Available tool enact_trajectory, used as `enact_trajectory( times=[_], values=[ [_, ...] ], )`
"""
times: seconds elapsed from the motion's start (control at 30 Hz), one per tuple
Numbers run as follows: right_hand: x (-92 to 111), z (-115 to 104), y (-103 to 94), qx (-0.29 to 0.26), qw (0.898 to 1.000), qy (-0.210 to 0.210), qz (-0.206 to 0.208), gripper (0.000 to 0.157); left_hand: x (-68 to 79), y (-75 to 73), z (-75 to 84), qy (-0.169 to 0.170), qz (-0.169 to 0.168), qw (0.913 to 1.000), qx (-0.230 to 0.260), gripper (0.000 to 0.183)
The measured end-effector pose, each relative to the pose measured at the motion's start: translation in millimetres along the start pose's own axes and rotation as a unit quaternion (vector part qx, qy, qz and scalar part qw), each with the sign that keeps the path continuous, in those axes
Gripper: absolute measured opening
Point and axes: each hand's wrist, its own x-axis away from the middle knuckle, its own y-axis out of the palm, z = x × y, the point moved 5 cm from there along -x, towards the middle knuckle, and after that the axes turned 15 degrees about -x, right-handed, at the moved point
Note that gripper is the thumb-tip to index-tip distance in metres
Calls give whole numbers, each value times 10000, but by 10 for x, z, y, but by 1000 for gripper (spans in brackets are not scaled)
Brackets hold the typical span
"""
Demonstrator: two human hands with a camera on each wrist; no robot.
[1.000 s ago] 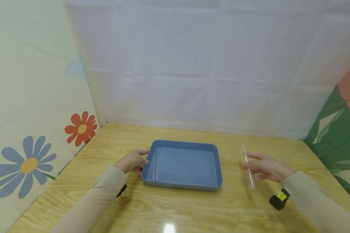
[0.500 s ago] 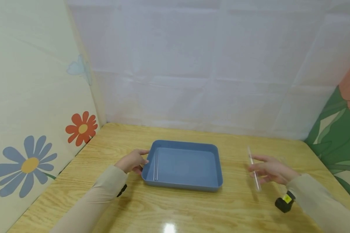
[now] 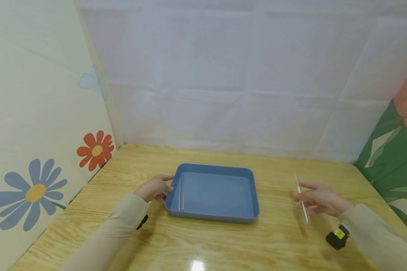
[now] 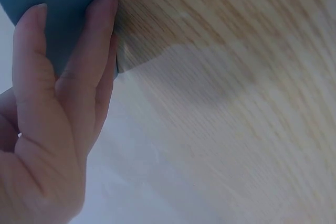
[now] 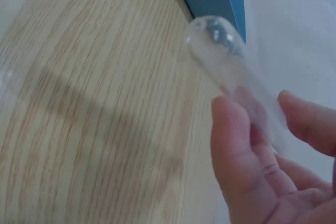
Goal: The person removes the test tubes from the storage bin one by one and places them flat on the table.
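A blue rectangular tray (image 3: 220, 195) stands on the wooden table. Inside it, along the left wall, lies a clear tube (image 3: 181, 192), lengthwise from back to front. My left hand (image 3: 154, 188) is at the tray's left side; in the left wrist view its fairly straight fingers (image 4: 100, 24) rest against the blue outer wall. Right of the tray and apart from it, my right hand (image 3: 322, 199) pinches a clear test tube (image 3: 302, 203) above the table. In the right wrist view, the rounded end of this tube points toward the tray, and its other end is blurred.
The wooden table (image 3: 203, 244) reaches back to a white cloth backdrop (image 3: 196, 75). Flower-printed panels flank it, one on the left (image 3: 47, 113) and one on the right (image 3: 393, 158). A small black device (image 3: 337, 238) hangs below the right wrist.
My right hand has moved right and slightly toward me, away from the tray, carrying the test tube. The left hand, tray and tube inside it have stayed put.
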Motion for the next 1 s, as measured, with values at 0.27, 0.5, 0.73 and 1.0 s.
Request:
enact_trajectory(
  times=[0.27, 0.5, 0.73, 1.0],
  values=[
    [28, 20, -74, 272, 9995, -7, 178, 76, -10, 8, 3, 45, -19, 10000, -12, 55],
    [35, 28, -93, 516, 9981, 13, 338, 76, -23, 3, -4, 40, -12, 10000, 14, 55],
    [41, 75, -115, 537, 9973, 122, 489, 75, -8, 1, -13, -78, 51, 10000, 1, 55],
    [11, 131, -134, 732, 9950, 22, 684, 69, 5, -2, 2, -42, 41, 10000, 21, 56]
  ],
)
